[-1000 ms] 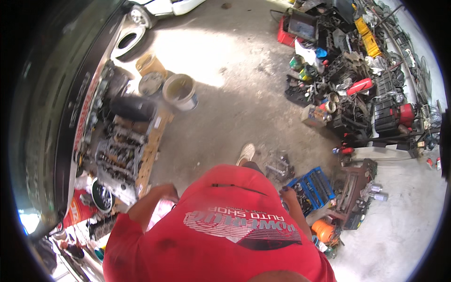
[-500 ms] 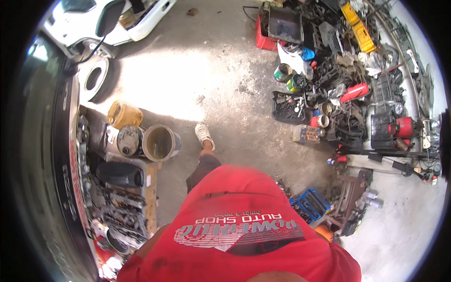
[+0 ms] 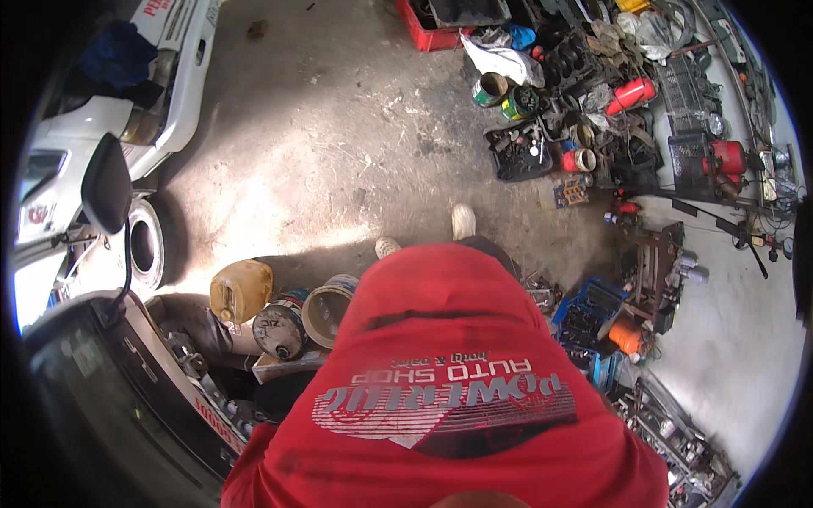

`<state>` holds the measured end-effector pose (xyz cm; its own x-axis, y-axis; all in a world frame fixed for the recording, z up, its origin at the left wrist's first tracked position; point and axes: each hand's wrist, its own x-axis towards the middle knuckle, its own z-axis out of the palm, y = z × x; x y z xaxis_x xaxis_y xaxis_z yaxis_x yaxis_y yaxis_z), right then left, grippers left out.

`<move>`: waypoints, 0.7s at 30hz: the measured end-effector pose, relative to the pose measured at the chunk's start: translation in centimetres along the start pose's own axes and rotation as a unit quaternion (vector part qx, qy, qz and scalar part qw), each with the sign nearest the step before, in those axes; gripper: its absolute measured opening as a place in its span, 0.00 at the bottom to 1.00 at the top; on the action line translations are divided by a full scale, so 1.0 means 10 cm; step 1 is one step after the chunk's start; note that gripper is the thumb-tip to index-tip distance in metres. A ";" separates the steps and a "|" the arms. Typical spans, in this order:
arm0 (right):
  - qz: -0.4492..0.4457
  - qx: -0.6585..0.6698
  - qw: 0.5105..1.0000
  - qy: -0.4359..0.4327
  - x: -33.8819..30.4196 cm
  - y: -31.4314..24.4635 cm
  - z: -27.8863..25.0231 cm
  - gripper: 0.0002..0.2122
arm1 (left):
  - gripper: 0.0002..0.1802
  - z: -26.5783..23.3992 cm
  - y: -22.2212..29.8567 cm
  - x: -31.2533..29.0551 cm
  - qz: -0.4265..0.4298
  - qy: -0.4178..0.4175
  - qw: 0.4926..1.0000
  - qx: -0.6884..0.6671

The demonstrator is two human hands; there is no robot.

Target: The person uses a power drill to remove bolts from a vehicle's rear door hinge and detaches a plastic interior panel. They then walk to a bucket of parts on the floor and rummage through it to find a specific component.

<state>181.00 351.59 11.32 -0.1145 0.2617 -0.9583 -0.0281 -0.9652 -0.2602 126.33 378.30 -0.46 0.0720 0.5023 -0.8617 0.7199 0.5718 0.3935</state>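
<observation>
Neither of my hands shows; both are hidden or out of the picture. My red T-shirt [image 3: 449, 305] fills the lower middle. Beyond its hem are two light shoes, the right shoe [image 3: 463, 222] showing more than the left shoe [image 3: 387, 246]. Nearest my body on the left, a wide pale bucket [image 3: 329, 311] is partly covered by the shirt. Beside it are a round metal drum [image 3: 279, 328] with a dirty lid and a yellowish plastic jug [image 3: 240, 290].
A dark vehicle [image 3: 127, 389] with a side mirror [image 3: 107, 184] borders the left. Behind it are a tire [image 3: 148, 244] and a white vehicle [image 3: 182, 93]. Car parts, cans and an open tool case [image 3: 518, 151] crowd the right, with a blue crate [image 3: 588, 311] closer to me.
My body and view have shifted forward and turned. The bucket and jug sit nearer me, more of the white vehicle shows, and a second shoe has come into sight.
</observation>
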 end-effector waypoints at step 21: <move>0.076 -0.216 0.971 -0.067 2.87 -5.24 -2.19 0.31 | 0.21 -1.49 2.80 0.59 -0.085 0.065 0.992 0.065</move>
<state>200.88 409.73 -5.13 -0.2138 0.0864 -0.9731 0.4152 -0.8936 -0.1706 136.64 406.90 10.26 -0.1415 0.4905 -0.8598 0.7976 0.5710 0.1945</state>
